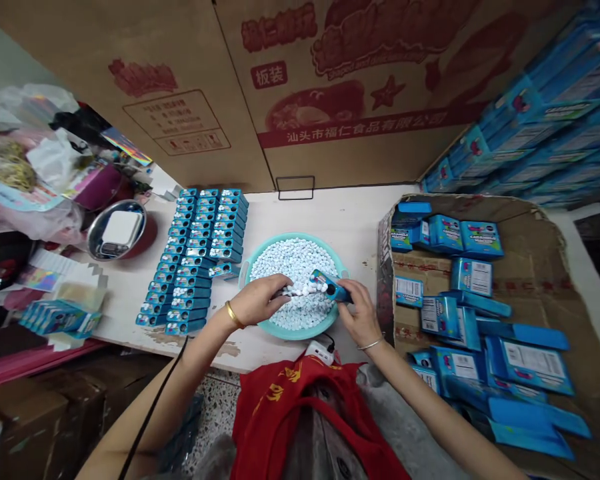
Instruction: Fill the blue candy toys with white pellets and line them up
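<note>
A turquoise basin (337, 250) full of small white candies (293, 257) stands on the table in front of me. My right hand (360, 312) grips a small blue box (331, 287) over the basin's right side, tilted with its open end toward the left. White candies show at that opening. Over the basin's left side, my left hand (263, 298) has its fingers curled into the white candies by the box's mouth; part of what it holds is hidden. Left of the basin stand rows of blue boxes (187, 280), with white candies visible in some openings.
A large carton (190, 80) stands behind the table. To the right, an open carton (535, 267) holds scattered blue boxes; more blue packs (555, 133) are stacked behind it. A metal bowl (141, 233) with a white item sits at left, near plastic bags (55, 160).
</note>
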The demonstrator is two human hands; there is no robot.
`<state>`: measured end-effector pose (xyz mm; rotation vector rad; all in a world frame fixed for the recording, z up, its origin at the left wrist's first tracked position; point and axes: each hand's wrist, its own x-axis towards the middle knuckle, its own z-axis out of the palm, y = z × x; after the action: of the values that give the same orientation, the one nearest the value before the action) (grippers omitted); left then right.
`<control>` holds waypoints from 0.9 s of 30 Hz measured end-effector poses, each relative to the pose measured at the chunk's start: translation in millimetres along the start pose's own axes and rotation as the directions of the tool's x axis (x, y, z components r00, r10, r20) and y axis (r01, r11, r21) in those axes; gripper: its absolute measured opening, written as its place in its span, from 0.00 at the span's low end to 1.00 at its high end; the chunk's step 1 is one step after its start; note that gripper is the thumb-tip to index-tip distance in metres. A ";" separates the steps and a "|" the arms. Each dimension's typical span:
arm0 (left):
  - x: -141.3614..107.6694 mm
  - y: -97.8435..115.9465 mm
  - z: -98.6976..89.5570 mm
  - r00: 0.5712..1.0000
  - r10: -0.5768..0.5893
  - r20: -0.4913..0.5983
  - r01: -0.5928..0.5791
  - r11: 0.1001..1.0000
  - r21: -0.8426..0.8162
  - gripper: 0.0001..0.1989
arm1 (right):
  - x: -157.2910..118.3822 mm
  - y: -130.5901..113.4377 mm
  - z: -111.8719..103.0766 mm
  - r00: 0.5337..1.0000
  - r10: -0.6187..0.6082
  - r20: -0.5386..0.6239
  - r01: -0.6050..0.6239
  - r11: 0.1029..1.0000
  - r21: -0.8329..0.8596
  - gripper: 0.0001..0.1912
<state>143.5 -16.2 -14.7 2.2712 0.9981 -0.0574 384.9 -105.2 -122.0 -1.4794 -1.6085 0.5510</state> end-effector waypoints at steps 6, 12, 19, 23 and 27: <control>12.8 61.1 -25.7 0.978 -0.162 0.135 0.100 0.918 0.383 0.11 | -4.1 -3.7 12.3 0.999 -0.043 0.015 0.043 0.999 0.020 0.24; 9.2 87.8 -26.2 0.986 -0.125 0.108 0.054 0.861 0.507 0.11 | -7.7 0.4 14.6 0.999 -0.043 0.002 0.043 0.999 0.025 0.24; 1.8 -26.6 25.1 0.951 -0.309 -0.020 0.297 0.890 0.346 0.09 | -5.2 8.2 3.4 0.999 -0.009 -0.047 0.010 1.000 0.023 0.22; 24.3 -62.0 92.9 0.934 -0.356 0.039 0.348 0.927 0.136 0.09 | -2.6 10.4 -6.5 0.999 0.024 -0.047 -0.023 1.000 0.019 0.20; 56.6 -52.1 136.1 0.958 -0.287 0.012 0.287 0.958 0.001 0.13 | -1.9 10.8 -11.0 0.994 0.079 -0.077 -0.078 0.997 0.017 0.18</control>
<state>177.0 -32.3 -166.5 2.1060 1.3149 -0.1941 399.9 -107.3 -125.3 -1.5402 -1.4888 0.5413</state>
